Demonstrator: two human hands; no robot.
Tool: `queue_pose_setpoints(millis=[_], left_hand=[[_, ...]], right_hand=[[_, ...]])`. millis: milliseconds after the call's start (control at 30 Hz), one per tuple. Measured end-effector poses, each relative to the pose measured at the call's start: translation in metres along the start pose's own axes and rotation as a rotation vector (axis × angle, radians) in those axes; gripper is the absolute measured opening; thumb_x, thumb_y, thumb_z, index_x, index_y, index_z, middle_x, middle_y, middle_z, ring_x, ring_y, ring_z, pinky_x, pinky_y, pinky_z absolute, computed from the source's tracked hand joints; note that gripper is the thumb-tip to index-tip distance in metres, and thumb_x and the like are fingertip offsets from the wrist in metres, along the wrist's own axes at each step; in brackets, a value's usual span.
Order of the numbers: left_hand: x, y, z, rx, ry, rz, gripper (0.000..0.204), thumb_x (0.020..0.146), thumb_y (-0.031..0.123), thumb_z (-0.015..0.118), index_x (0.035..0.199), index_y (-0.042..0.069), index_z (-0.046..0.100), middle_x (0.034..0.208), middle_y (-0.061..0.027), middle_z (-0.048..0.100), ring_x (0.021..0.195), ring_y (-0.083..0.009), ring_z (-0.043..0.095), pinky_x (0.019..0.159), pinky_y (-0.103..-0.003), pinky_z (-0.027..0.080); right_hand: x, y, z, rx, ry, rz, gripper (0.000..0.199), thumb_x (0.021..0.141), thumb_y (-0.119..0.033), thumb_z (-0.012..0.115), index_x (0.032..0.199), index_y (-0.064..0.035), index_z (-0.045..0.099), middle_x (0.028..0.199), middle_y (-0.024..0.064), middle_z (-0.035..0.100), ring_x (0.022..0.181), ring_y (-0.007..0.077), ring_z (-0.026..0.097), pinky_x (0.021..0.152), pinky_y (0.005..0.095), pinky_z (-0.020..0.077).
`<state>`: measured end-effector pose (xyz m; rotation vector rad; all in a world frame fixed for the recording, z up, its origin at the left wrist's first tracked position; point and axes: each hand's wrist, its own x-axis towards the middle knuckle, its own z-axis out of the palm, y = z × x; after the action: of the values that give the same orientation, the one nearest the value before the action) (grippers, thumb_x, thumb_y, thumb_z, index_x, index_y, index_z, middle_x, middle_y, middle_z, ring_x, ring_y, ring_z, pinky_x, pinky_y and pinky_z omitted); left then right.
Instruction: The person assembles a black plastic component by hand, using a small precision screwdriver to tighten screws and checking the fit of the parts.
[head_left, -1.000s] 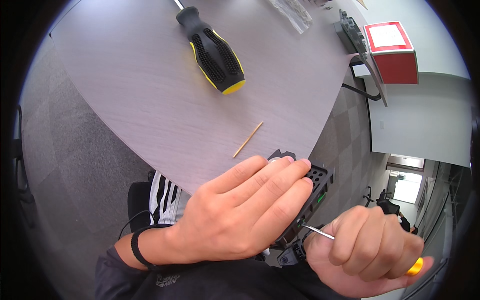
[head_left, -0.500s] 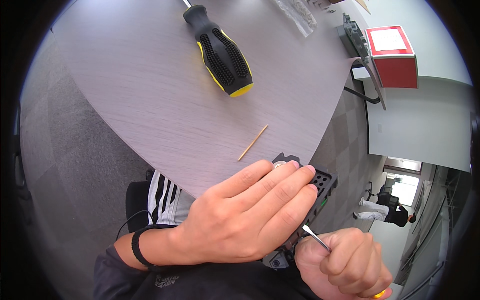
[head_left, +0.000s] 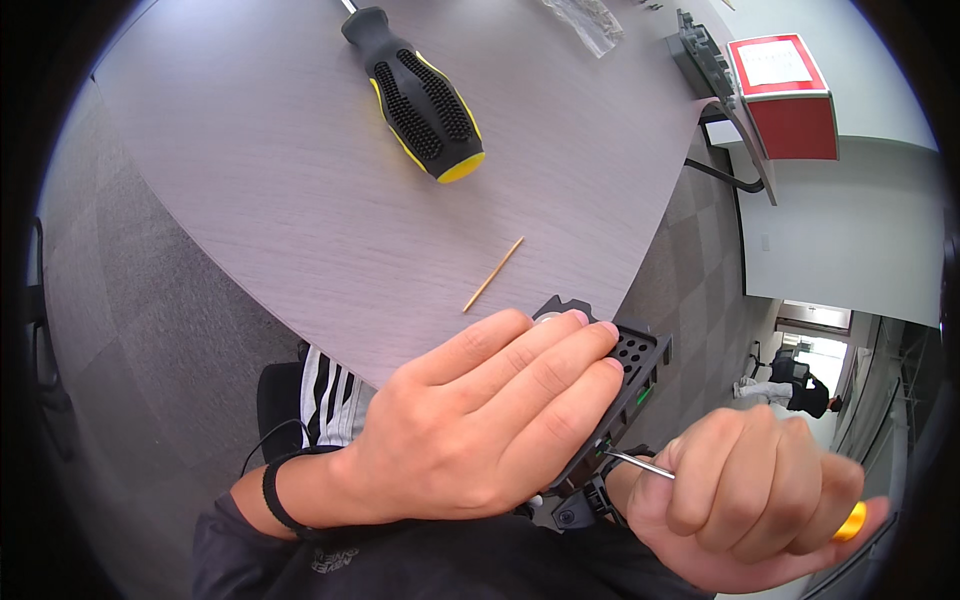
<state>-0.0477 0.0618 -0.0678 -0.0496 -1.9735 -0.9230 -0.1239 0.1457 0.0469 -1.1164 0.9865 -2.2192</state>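
in the lower middle of the frame the left hand [head_left: 480, 430] clasps a black perforated device [head_left: 625, 385], while the right hand [head_left: 760, 495], fisted on a thin screwdriver [head_left: 640, 464], points its shaft left into the device's lower edge.

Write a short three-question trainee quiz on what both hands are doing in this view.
1. True or false: the left hand lies flat over the black perforated part.
2. What does the right hand grip?
A. the thin wooden stick
B. a small screwdriver with a yellow end
C. the red box
3. Fill in: the large black-and-yellow screwdriver lies untouched on the ____.

Key
1. True.
2. B: the small screwdriver points its metal shaft at the part's lower edge; the thin wooden stick lies on the table, and the red box is far off.
3. table.
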Motion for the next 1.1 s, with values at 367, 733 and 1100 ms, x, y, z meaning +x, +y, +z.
queue_pose_setpoints(millis=[367, 733, 1100], left_hand=[[0.009, -0.013, 0.019, -0.011, 0.034, -0.015, 0.024, 0.081, 0.010, 0.063, 0.100, -0.003, 0.057, 0.097, -0.0191, 0.068, 0.087, -0.0295, 0.068, 0.070, -0.036, 0.054], [0.011, -0.017, 0.023, -0.010, 0.024, -0.039, 0.022, 0.081, 0.009, 0.063, 0.099, -0.003, 0.058, 0.098, -0.0185, 0.068, 0.088, -0.0290, 0.068, 0.072, -0.035, 0.054], [0.016, -0.016, 0.026, -0.023, 0.020, -0.033, 0.022, 0.082, 0.009, 0.062, 0.100, -0.003, 0.057, 0.099, -0.0192, 0.068, 0.087, -0.0297, 0.068, 0.071, -0.035, 0.054]], right_hand=[[-0.022, 0.033, -0.012, 0.076, -0.037, -0.341, 0.044, 0.096, -0.022, 0.045, 0.054, -0.0133, 0.035, 0.042, -0.0067, 0.028, 0.033, 0.0030, 0.019, 0.037, 0.0223, 0.0079], [-0.007, 0.020, -0.013, 0.082, 0.128, -0.102, 0.044, 0.097, -0.030, 0.045, 0.057, -0.0131, 0.036, 0.044, -0.0059, 0.030, 0.034, 0.0039, 0.020, 0.035, 0.0206, 0.0098], [0.000, 0.019, -0.014, -0.018, 0.078, -0.103, 0.043, 0.096, -0.031, 0.046, 0.058, -0.0128, 0.036, 0.045, -0.0046, 0.031, 0.034, 0.0049, 0.020, 0.034, 0.0208, 0.0107]])
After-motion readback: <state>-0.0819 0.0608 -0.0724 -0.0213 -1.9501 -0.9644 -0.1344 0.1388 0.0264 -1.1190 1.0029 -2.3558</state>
